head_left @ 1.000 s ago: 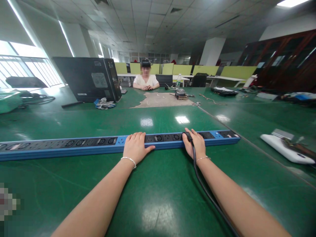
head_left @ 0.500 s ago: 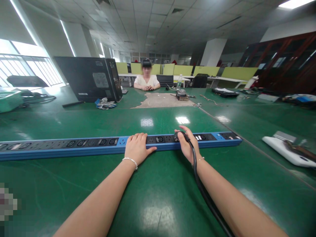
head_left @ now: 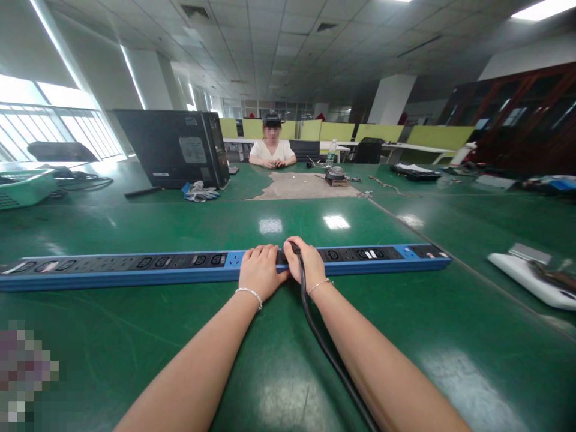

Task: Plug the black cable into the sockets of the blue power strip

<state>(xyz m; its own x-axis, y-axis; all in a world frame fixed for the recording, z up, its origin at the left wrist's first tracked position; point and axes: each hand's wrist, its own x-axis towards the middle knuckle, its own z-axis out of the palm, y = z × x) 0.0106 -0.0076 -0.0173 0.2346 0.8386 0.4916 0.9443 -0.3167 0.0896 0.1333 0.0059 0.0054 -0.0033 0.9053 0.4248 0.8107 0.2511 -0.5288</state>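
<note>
no text is legible: neither the pale label (head_left: pixel 193 150) on the far-left black case (head_left: pixel 157 144) nor white stickers (head_left: pixel 371 254) on the near blue power strip (head_left: pixel 135 280).

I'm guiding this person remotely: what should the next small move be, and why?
Probably press the plug gently down against the power strip with the right hand. That hand holds the plug at the strip's top, and the left hand lies across the strip beside it, well placed to steady it; the grip hides whether the plug is seated.
</note>
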